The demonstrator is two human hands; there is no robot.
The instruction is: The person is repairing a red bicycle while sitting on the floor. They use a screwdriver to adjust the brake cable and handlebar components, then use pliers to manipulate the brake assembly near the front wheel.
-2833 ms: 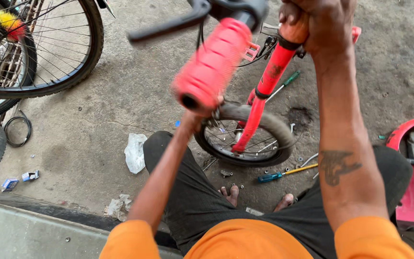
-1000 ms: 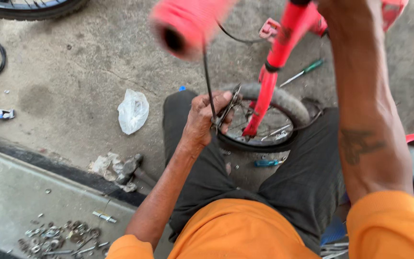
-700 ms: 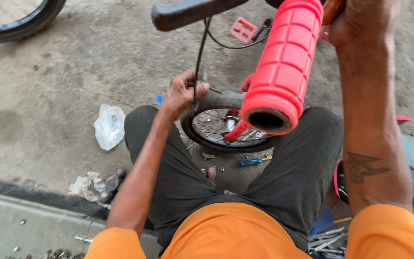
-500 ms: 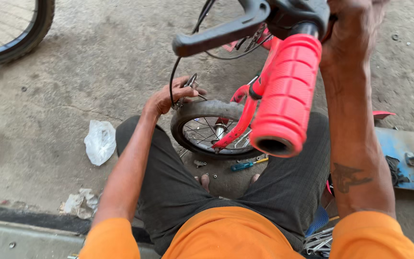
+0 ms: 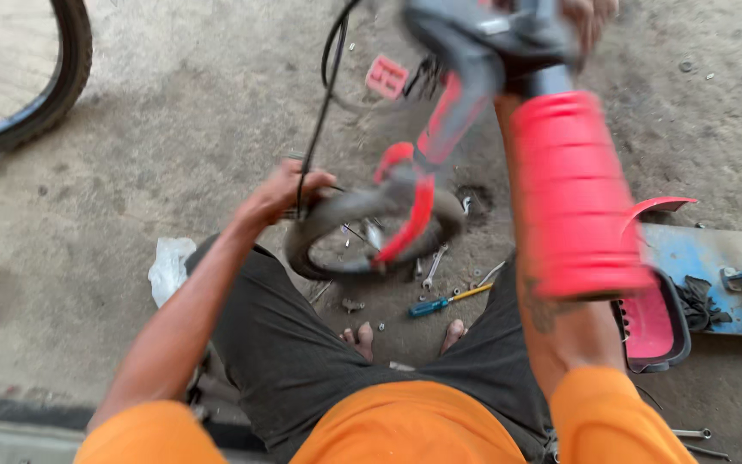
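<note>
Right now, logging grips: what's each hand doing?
Left hand: closed on the small front tyre.
Right hand: at the handlebar; grip cannot be told.

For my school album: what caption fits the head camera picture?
Left hand on a small bike's front wheel, right hand up by its red handlebar grip.

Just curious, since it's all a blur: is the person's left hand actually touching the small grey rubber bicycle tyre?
Touching. The head view shows the left hand resting on the rim of the small grey rubber tyre, fingers closed against it beside the black cable.
</note>
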